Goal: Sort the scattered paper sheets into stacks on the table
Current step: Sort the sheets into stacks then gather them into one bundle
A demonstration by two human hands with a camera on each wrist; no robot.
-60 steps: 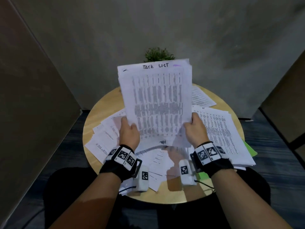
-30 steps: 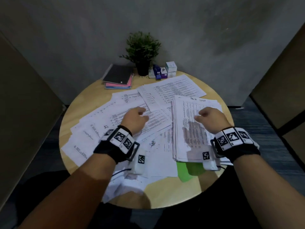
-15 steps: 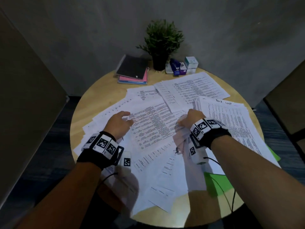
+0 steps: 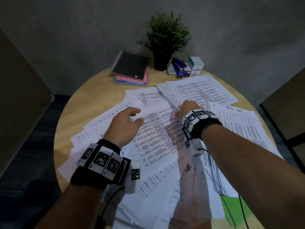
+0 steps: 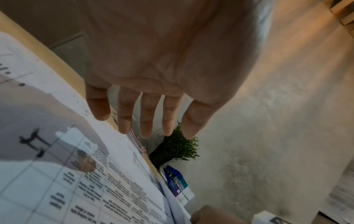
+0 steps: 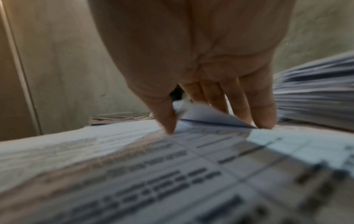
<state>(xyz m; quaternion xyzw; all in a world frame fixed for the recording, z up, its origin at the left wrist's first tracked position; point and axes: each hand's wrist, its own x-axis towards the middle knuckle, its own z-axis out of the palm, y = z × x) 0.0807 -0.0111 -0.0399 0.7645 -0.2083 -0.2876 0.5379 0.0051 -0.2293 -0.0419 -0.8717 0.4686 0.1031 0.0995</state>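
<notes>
White printed sheets (image 4: 153, 134) lie fanned across the round wooden table (image 4: 92, 100). A squared-up stack (image 4: 244, 129) headed "TASK LIST" sits at the right. My right hand (image 4: 179, 112) is at the middle of the spread and pinches the raised corner of a sheet (image 6: 203, 112) between thumb and fingers. In the right wrist view the right hand (image 6: 210, 121) is blurred and the stack's edge (image 6: 314, 94) shows beside it. My left hand (image 4: 137, 115) hovers over the left sheets, and in the left wrist view the left hand (image 5: 145, 128) has straight fingers and holds nothing.
At the table's far edge stand a potted plant (image 4: 166, 38), a pile of notebooks (image 4: 130, 68), a blue stapler (image 4: 179, 66) and small boxes (image 4: 195, 65). A green sheet (image 4: 234, 210) pokes out at the near right. Sheets overhang the near edge.
The stack that both hands held up two seconds ago now lies at the right. My right hand has moved to the middle and taken a sheet corner. My left hand has lifted slightly.
</notes>
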